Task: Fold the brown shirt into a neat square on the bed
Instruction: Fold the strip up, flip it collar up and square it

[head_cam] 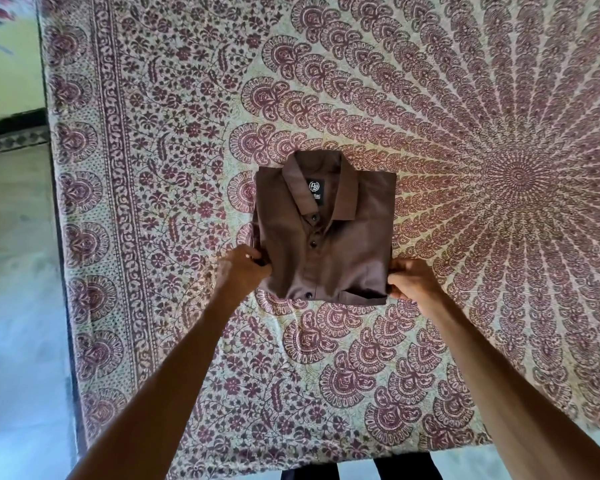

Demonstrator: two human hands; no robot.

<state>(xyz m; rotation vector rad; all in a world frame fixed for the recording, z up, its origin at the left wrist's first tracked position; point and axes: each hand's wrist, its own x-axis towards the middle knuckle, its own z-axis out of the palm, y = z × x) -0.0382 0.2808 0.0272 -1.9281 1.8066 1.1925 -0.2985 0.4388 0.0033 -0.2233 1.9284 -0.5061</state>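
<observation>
The brown shirt (340, 251) lies folded into a near-square packet on the bed (153, 202), collar away from me, buttons and a black neck label facing up. My left hand (245, 268) pinches the packet's near left corner. My right hand (411, 282) grips its near right corner. Both arms reach in from the bottom of the view.
A cream bedsheet with a maroon floral and mandala print covers the bed. The bed's left edge runs down the frame at the left, with tiled floor (14, 271) beyond it. The near edge of the bed lies at the bottom, by my legs.
</observation>
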